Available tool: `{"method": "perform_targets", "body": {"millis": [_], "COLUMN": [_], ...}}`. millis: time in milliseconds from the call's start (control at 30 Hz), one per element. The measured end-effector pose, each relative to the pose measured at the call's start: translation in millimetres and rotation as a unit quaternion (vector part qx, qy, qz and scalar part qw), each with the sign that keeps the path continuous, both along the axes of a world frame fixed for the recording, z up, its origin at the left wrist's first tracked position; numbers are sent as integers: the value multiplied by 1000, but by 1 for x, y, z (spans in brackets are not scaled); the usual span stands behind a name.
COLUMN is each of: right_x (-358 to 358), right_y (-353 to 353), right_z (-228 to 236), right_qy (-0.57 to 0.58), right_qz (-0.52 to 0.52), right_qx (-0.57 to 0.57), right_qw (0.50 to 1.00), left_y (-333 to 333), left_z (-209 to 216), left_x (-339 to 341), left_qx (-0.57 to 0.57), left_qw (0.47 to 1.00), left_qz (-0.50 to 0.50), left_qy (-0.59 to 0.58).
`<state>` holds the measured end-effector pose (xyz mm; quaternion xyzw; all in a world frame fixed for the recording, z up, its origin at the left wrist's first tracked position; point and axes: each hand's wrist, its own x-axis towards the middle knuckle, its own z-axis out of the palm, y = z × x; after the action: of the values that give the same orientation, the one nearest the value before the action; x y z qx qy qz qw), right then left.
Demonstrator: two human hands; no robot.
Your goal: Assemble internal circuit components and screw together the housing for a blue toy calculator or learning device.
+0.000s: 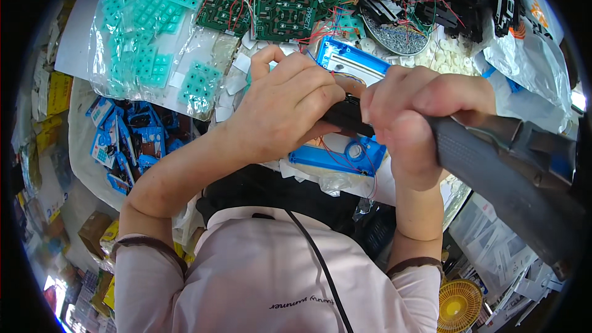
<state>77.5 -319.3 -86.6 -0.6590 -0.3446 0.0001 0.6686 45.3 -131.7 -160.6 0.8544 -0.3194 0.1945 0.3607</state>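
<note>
My left hand (285,106) presses down on a blue plastic casing (345,155) that lies on the bench, with thin red wires running from it. My right hand (412,117) is wrapped round a black powered screwdriver (493,166), whose front end (346,115) points at the casing between both hands. A second pale blue casing part (351,60) lies just behind my fingers. The spot where the tool tip meets the casing is hidden by my hands.
Green circuit boards (285,12) with red wires lie at the back. A clear bag of teal rubber keypads (151,31) is at the left. A round dish of small screws (396,36) and black plastic parts (468,0) sit at the back right. Blue casings fill a bin (126,139) lower left.
</note>
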Motion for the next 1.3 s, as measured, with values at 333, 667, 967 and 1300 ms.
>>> {"method": "perform_targets", "body": {"millis": [333, 667, 967, 1300], "right_x": [12, -67, -36, 22], "right_y": [-17, -70, -62, -46], "right_z": [-7, 1, -36, -13], "right_qy": [13, -219, -132, 290], "right_qz": [84, -359, -160, -220], "right_qx": [68, -211, -352, -361], "right_qw": [994, 883, 913, 859], "left_y": [3, 4, 3, -10], "left_z": [0, -1, 8, -16], "left_x": [1, 3, 9, 5], "left_qx": [12, 44, 86, -180], "left_qw": [1000, 999, 994, 956], "left_qz": [-4, -21, -20, 28], "left_qy": [-9, 3, 62, 231]}}
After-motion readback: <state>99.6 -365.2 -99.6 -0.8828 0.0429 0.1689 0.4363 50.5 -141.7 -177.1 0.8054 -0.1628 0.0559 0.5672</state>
